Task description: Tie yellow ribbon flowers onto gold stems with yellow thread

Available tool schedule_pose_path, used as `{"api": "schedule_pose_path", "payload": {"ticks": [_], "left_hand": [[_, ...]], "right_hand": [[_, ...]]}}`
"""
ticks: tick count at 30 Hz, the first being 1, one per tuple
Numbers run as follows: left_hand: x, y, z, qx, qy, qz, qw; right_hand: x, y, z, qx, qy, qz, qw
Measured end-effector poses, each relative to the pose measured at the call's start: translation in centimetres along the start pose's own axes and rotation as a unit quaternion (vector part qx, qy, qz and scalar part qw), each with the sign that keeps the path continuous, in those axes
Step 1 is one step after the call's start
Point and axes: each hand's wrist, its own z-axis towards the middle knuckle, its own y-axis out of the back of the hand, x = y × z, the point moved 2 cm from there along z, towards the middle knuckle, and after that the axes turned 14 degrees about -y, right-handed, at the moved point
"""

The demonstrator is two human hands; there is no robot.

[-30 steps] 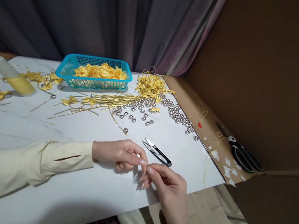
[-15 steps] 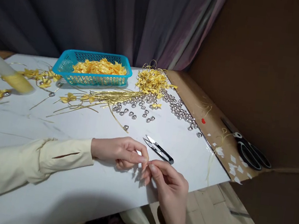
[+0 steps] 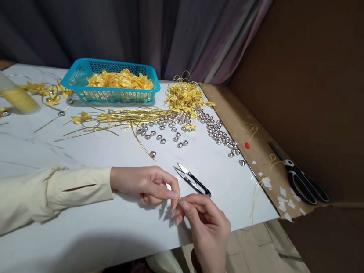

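My left hand is closed in a pinch, thumb against forefinger, above the near part of the white table. Close beside it, my right hand pinches too, its fingertips almost meeting those of the left. A tiny thin bit shows between the two pinches, too small to name. Just beyond the fingers lie black-handled thread snips, blades pointing left. Farther back are scattered silver beads, a bundle of gold cords and a heap of yellow ribbon bows with cord loops.
A blue plastic basket of yellow ribbon pieces stands at the back. On the left lies a spool of yellow thread near loose bows. Large black scissors and white scraps rest on brown cardboard at right.
My fingertips have parted very slightly, and the thin bit between them shows a little more. The view has shifted slightly; the things on the table lie as before.
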Motion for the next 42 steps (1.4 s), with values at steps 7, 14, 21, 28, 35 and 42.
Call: {"api": "schedule_pose_path", "payload": {"ticks": [7, 14, 21, 28, 35, 42], "left_hand": [[-0.04, -0.08, 0.01, 0.004, -0.006, -0.005, 1.0], [0.04, -0.07, -0.08, 0.005, 0.0, 0.001, 1.0], [-0.08, -0.01, 0.05, 0.011, -0.004, 0.003, 1.0], [-0.11, -0.09, 0.01, 0.013, -0.004, 0.009, 1.0], [-0.05, 0.0, -0.01, 0.015, -0.002, 0.011, 1.0], [-0.24, -0.1, 0.06, 0.011, 0.002, 0.017, 1.0]], "right_hand": [[0.23, -0.07, 0.01, -0.008, 0.005, -0.009, 1.0], [0.29, -0.06, 0.03, -0.007, 0.013, -0.021, 1.0], [0.14, -0.02, 0.03, -0.004, 0.011, -0.026, 1.0], [0.05, 0.04, -0.04, -0.012, 0.007, -0.027, 1.0], [0.22, -0.02, -0.07, -0.006, 0.016, -0.027, 0.999], [0.19, 0.07, -0.12, -0.008, 0.02, -0.036, 0.999]]}}
